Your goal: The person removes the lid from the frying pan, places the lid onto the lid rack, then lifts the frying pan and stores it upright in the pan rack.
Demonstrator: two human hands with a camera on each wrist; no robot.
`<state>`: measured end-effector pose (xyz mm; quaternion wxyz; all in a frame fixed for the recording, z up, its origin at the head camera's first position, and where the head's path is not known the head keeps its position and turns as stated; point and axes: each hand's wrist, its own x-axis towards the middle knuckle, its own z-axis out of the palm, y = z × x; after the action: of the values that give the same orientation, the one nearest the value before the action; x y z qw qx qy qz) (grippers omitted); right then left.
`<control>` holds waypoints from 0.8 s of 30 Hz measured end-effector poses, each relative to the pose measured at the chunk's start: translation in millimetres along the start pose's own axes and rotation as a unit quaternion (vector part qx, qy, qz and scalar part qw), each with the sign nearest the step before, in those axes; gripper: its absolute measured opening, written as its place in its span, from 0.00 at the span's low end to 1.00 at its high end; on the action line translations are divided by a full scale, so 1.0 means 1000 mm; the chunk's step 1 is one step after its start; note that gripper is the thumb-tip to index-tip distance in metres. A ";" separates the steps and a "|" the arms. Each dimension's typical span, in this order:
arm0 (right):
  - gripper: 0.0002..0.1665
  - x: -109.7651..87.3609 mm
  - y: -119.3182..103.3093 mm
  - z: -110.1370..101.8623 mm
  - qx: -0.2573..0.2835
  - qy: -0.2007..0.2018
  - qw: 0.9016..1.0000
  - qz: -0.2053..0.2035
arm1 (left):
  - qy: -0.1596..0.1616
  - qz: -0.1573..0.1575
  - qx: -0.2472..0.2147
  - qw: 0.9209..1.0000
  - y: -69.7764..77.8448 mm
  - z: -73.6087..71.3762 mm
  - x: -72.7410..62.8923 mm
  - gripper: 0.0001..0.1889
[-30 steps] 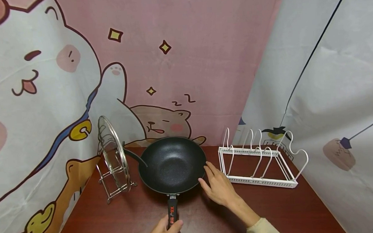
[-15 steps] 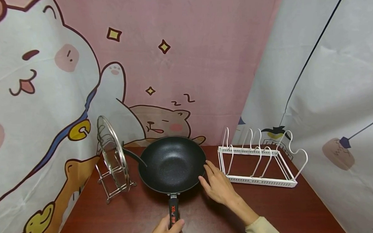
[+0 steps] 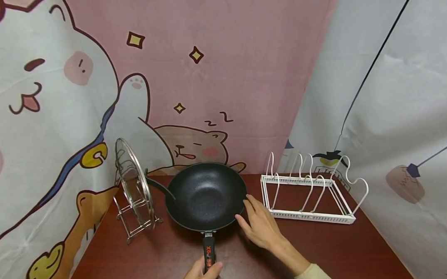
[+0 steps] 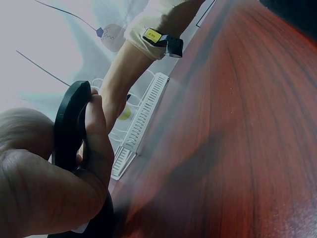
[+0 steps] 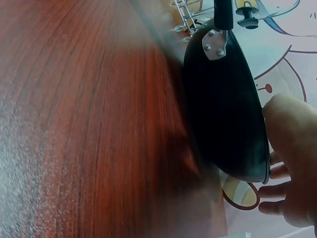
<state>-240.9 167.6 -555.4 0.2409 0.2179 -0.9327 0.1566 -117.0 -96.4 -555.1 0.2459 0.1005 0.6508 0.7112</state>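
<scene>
A dark, speckled wok (image 3: 205,194) stands in the middle of the table in the head view, its inside facing up. My left hand (image 3: 201,276) grips its black handle (image 3: 208,249), thumb across the top. At the wok's right side my right hand (image 3: 262,227) touches the rim with extended, slightly spread fingers. In the right wrist view the thumb is at the near side of the rim and the fingers (image 5: 273,191) show past it. The wok's dark outer side (image 5: 225,106) also shows there. The left wrist view has my left hand (image 4: 54,183) curled round the handle.
A glass lid (image 3: 135,181) leans in a wire rack (image 3: 132,233) on the left; a curved black piece (image 3: 160,187) reaches from it to the wok. A white rack (image 3: 309,215) with upright loops stands right. Printed cloth (image 3: 243,72) hangs behind the red-brown table (image 3: 157,263).
</scene>
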 end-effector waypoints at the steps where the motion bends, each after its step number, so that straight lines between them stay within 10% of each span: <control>1: 0.37 0.000 0.000 0.000 -0.002 0.002 1.000 0.000 | 0.000 -0.001 -0.001 1.000 0.000 0.000 0.000 0.15; 24: 0.37 0.005 0.006 0.000 0.000 -0.006 1.000 -0.020 | -0.004 0.018 -0.005 1.000 -0.001 0.011 0.003 0.12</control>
<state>-248.1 170.9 -553.9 0.2387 0.2378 -0.9294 0.1506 -114.6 -85.1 -555.0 0.2366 0.1136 0.6441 0.7185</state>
